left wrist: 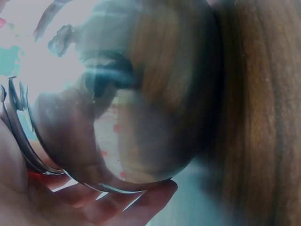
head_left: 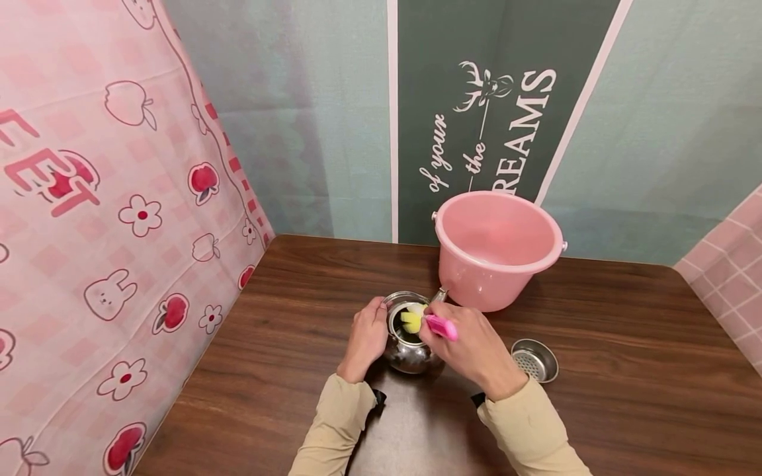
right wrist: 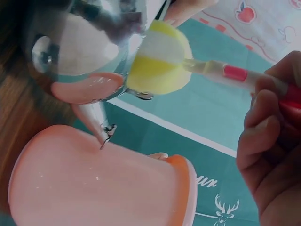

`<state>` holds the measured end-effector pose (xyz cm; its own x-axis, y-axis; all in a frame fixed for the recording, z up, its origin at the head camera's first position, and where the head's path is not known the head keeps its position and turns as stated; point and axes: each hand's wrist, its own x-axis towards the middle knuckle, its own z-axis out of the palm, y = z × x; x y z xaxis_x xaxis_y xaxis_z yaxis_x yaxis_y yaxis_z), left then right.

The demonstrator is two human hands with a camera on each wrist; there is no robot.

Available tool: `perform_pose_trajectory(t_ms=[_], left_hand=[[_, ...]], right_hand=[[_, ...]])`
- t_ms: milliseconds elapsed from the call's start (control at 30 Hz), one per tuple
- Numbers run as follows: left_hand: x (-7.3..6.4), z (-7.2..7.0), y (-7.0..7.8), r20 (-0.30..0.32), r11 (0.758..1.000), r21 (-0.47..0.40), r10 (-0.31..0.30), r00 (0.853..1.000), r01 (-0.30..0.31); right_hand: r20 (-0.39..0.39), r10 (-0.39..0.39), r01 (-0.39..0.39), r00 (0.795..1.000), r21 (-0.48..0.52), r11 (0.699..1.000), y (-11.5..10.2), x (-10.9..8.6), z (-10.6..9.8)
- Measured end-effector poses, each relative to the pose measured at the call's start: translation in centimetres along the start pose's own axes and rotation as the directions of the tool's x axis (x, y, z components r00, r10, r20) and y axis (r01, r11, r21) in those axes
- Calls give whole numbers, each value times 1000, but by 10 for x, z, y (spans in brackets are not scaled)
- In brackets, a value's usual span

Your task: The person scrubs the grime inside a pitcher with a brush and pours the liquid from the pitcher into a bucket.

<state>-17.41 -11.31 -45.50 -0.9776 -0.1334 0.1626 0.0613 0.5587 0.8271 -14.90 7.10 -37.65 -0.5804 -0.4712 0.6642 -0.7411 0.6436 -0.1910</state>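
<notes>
A shiny metal teapot (head_left: 412, 360) stands lidless on the table, its spout (head_left: 440, 295) pointing toward the pink bucket. My left hand (head_left: 365, 336) holds the pot's left side, and in the left wrist view its fingers (left wrist: 148, 200) curve along the round body (left wrist: 155, 141). With my right hand (head_left: 473, 344) I grip a sponge brush by its pink handle (head_left: 442, 327). The yellow and white sponge head (right wrist: 160, 59) sits at the pot's mouth, partly inside it. The pot's inner bottom is hidden.
Behind the teapot is the pink bucket (head_left: 482, 284). A small metal strainer (head_left: 534, 361) with a perforated bottom lies right of my right hand. The brown wooden table (head_left: 286, 317) meets a pink patterned cloth (head_left: 143, 264) at left and a green hanging (head_left: 309, 132) behind.
</notes>
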Motion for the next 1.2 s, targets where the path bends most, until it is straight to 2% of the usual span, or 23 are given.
perform_pose_trajectory(t_ms=[200,433,533,667,900,1033,1200], left_hand=[[-1,2,2,-29,1000,17,-5,1000,6],[-3,5,5,-67,999,39,-23,998,25],[-4,6,5,-88,999,41,-25,996,29],[-4,7,5,-109,998,41,-32,993,37],[-6,7,7,-122,997,53,-49,991,56],[-6,8,7,-129,996,61,-51,990,60],[-5,9,7,-140,995,71,-55,989,66]], right_hand=[[26,113,-112,993,-43,993,-8,5,-3],[11,113,-110,994,-137,984,-12,9,-5],[25,169,-166,985,-105,981,-13,10,-7],[37,243,-243,969,-5,970,-10,13,-10],[48,284,-287,958,112,951,-6,15,-13],[92,346,-356,934,143,923,-6,17,-14],[162,448,-473,879,173,864,-6,17,-16]])
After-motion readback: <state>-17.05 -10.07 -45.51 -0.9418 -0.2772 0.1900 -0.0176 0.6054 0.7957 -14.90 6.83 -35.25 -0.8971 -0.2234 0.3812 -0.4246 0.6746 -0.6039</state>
